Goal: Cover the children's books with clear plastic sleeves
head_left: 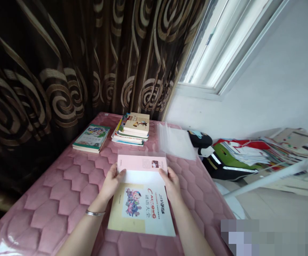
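Note:
A book [135,202] with a cartoon picture and large Chinese lettering on its cover lies sideways in front of me. Across its far end is a pink printed strip [134,163] with a small photo, and a white band lies between strip and picture. Clear plastic shows past the book's far edge. My left hand [111,183] grips the left edge near the far end, thumb on top. On the opposite edge my right hand [173,182] holds it the same way. Both hands' lower fingers are hidden beneath.
The pink padded table [73,195] carries a green-edged book pile [92,137] at far left, a taller book stack [139,124] at the back and clear plastic sleeves [179,140] at back right. Beyond its right edge are bags [224,160], papers and a white pole [266,177].

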The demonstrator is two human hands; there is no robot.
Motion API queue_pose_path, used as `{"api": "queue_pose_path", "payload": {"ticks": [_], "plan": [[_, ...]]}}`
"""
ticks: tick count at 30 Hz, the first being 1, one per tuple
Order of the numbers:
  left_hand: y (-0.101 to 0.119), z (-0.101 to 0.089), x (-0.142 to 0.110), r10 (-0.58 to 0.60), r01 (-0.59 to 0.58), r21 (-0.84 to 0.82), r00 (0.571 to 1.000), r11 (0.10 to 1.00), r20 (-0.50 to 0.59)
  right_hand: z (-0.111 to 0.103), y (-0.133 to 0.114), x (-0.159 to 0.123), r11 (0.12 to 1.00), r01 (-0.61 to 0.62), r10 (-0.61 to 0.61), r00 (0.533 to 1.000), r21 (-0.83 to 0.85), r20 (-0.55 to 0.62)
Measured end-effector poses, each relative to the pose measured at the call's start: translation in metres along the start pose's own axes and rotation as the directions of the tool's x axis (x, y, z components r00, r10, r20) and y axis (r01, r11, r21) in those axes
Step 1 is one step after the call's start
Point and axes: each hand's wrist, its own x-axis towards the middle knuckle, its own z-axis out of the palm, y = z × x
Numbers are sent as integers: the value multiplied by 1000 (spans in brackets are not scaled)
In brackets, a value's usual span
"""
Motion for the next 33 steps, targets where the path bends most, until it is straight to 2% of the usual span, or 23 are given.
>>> {"api": "queue_pose_path", "payload": {"ticks": [5, 9, 16, 25, 33], "plan": [[0, 0, 0, 7, -7, 16, 1000, 1000, -8, 0, 2, 1, 997, -62, 61, 998, 49, 17], [0, 0, -1, -25, 25, -7, 1000, 1000, -18, -2, 4, 2, 999, -37, 37, 999, 5, -2], [0, 1, 1, 8, -8, -4, 1000, 1000, -8, -2, 4, 2, 1000, -12, 12, 1000, 7, 19], [0, 0, 0, -6, 6, -2, 1000, 1000, -7, -4, 9, 4, 999, -34, 34, 999, -7, 27], [-1, 0, 1, 10, -10, 15, 1000, 1000, 7, -2, 2, 1, 999, -37, 37, 999, 9, 25]]}}
